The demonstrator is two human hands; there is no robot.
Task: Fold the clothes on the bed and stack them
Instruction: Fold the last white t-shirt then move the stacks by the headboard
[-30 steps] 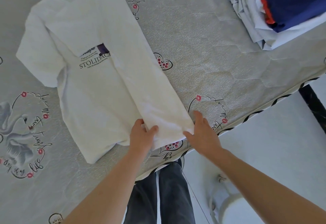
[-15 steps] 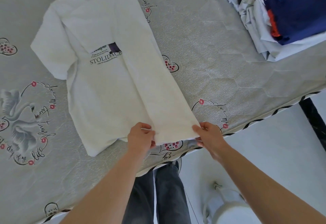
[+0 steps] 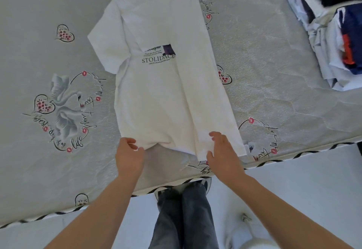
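Left hand (image 3: 129, 155) is at the shirt's (image 3: 156, 92) near-left hem corner, thumb and fingers curled in and pinching the cloth there. Right hand (image 3: 222, 153) sits on the near end of the folded-over right panel, fingers fairly straight and spread, resting on the fabric; whether the thumb has hooked under the edge, I can't tell. The white shirt lies flat on the bed (image 3: 274, 62), collar away from the person, hem toward them, its right side already folded in over the body so a long straight edge runs up the right. The left sleeve is spread out to the side. A printed logo (image 3: 158, 54) shows mid-chest, partly covered by the fold. Off at the far right corner of the bed sits a pile of clothes (image 3: 333, 33), white and navy with a flash of orange, well apart from the shirt. Below the bed edge, dark jeans (image 3: 184, 219) and pale floor.
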